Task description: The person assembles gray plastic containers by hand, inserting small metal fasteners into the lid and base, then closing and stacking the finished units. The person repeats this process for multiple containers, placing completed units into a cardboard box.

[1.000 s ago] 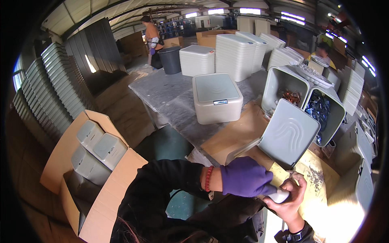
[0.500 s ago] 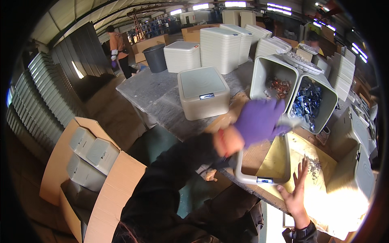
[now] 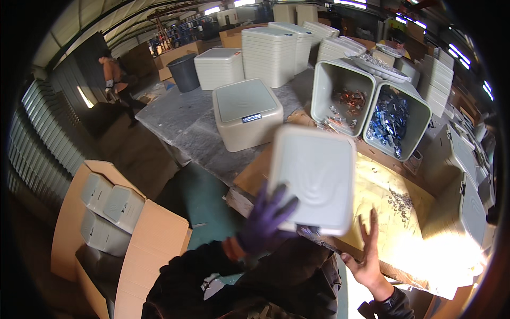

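Note:
A grey rectangular lid (image 3: 316, 170) with a pale rim and a small dark label on its near edge is blurred over the table in front of me. My left hand (image 3: 265, 220), in a purple glove, is at the lid's near left corner, fingers spread across its surface. Bare and open, my right hand (image 3: 366, 266) has its fingers apart beside the lid's near right corner. A yellow sheet (image 3: 393, 181) lies beneath and to the right, with a scatter of small metal pieces (image 3: 401, 204) on it.
Two tilted bins hold orange pieces (image 3: 350, 101) and blue pieces (image 3: 390, 119). A lidded bin (image 3: 249, 114) stands on the grey table, before stacked lids (image 3: 268, 56) and a dark bucket (image 3: 184, 74). At left is an open carton (image 3: 154, 250) of grey bins. Another person (image 3: 114, 80) walks beyond.
My left hand has come back toward me from the far side to the lid's near left corner. A grey panel now fills what was an open frame. My right hand stays spread.

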Motion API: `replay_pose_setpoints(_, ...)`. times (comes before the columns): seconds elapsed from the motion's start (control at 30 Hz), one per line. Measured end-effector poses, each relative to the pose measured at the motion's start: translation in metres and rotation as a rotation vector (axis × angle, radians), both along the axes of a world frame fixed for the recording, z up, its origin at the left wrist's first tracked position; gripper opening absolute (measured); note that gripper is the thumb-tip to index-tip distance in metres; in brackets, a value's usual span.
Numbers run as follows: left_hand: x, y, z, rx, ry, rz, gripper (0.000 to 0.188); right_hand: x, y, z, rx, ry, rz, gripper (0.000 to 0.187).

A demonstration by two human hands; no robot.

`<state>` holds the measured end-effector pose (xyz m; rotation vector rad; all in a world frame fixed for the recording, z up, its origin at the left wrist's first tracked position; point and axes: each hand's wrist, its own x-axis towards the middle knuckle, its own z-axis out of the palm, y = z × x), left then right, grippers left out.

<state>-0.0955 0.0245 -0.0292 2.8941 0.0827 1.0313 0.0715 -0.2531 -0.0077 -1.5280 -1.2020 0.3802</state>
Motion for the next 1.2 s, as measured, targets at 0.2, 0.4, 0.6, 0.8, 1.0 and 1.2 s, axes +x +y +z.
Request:
replay_pose_setpoints(0.2, 0.019, 0.195, 0.06, -0.005, -0.294, 0.271, 0.075, 0.057, -0.084, 0.06, 0.024, -0.951, -0.846, 0.087)
replay_pose_setpoints(0.4, 0.042, 0.287, 0.056, -0.052, -0.244, 0.169, 0.068, 0.252, -0.346, 0.06, -0.576, -1.098, -1.428, 0.066)
replay_pose_setpoints(0.6, 0.052, 0.249, 0.077, 0.325, -0.422, 0.474, 0.06, 0.319, -0.526, 0.011, -0.072, -0.286, -1.157, 0.06)
replay_pose_setpoints(0.8, 0.073, 0.109, 0.1, -0.201, -0.243, -0.266, 0.078, 0.22, -0.291, 0.094, 0.03, -0.828, -1.227, 0.055)
replay_pose_setpoints(1.0, 0.093, 0.009, 0.079, -0.321, 0.312, -0.766, 0.097, 0.09, -0.045, 0.064, -0.182, -0.289, -0.278, 0.05)
replay_pose_setpoints(1.2, 0.109, 0.01, 0.05, -1.109, 0.158, -0.691, 0.024, 0.168, 0.005, 0.038, -0.34, -0.326, -0.407, 0.023)
